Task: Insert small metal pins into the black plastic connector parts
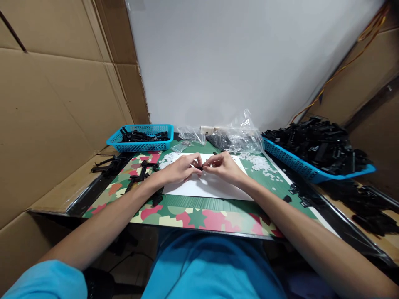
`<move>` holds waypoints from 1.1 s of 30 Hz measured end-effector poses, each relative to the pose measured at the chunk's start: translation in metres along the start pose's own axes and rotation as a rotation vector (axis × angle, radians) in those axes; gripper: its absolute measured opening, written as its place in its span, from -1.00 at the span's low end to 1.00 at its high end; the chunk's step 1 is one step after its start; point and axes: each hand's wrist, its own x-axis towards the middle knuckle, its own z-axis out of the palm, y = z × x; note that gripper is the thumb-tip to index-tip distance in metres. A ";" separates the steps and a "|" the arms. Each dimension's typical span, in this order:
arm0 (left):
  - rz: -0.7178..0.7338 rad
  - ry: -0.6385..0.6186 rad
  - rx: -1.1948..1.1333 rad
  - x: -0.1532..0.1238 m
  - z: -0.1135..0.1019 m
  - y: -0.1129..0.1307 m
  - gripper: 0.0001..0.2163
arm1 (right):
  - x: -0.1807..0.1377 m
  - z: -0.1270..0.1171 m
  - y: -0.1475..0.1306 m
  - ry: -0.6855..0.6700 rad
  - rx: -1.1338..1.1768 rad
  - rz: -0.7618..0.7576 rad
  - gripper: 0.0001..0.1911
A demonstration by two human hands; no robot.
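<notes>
Over a white sheet (187, 189) my left hand (184, 167) and my right hand (225, 168) meet, fingertips pinched together. Between them sits a small black part (202, 167), mostly covered by the fingers, so its exact kind does not show. Both hands are closed on it. Small white discs (170, 159) lie scattered beside my left hand, and a larger spread of white discs (260, 164) lies right of my right hand. Black plastic pieces (144, 169) rest on the mat near my left forearm.
A blue basket (140, 146) with black parts stands back left. On the right, another blue basket (299, 165) is heaped with black parts. Clear plastic bags (246, 139) lie against the white wall. Cardboard (62, 104) encloses the left side. More black parts (301, 195) lie at the right edge.
</notes>
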 end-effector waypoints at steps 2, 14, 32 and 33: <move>-0.005 0.003 -0.006 0.000 0.000 0.000 -0.86 | -0.001 0.000 -0.003 0.007 -0.004 -0.011 -0.82; 0.027 0.033 0.052 0.000 0.001 0.008 -0.91 | -0.003 0.006 -0.001 0.092 0.115 0.090 -0.81; 0.138 0.095 0.227 0.002 0.008 -0.005 -0.92 | -0.002 0.009 0.001 0.077 0.117 -0.050 -0.81; 0.141 0.100 0.233 0.002 0.008 -0.005 -0.92 | -0.002 0.009 0.001 0.076 0.107 -0.067 -0.81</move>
